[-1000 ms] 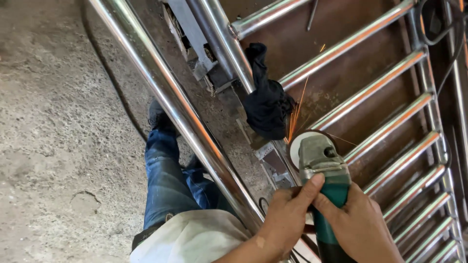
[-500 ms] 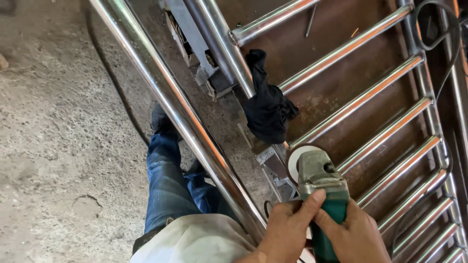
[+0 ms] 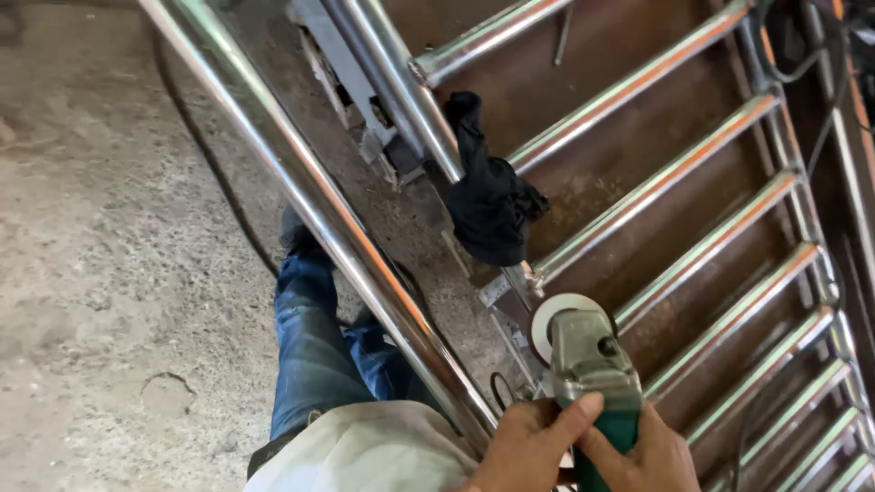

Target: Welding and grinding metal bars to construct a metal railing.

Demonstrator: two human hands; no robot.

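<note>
Both hands close around an angle grinder at the bottom of the view. The left hand wraps the near side of its grey head, thumb laid across the gear housing, its grip clenched on the tool; the right hand is clenched on the green body just behind. The white disc sits at the foot of a polished steel rung, right beside the joint where that rung meets the inner rail. Whether the disc actually touches the metal cannot be told, and no sparks show.

The railing frame lies over a rusty desk, with a thick outer tube running diagonally past the person's jeans. A black rag hangs on the inner rail just above the joint (near enough to the disc to matter).

To work this joint well, I judge the disc should meet the weld at a shallow angle with light, even pressure, moving along the seam rather than dwelling. The two-handed hold suits that. Keeping the disc away from the rag and the bright tube faces would avoid snags and scars.
</note>
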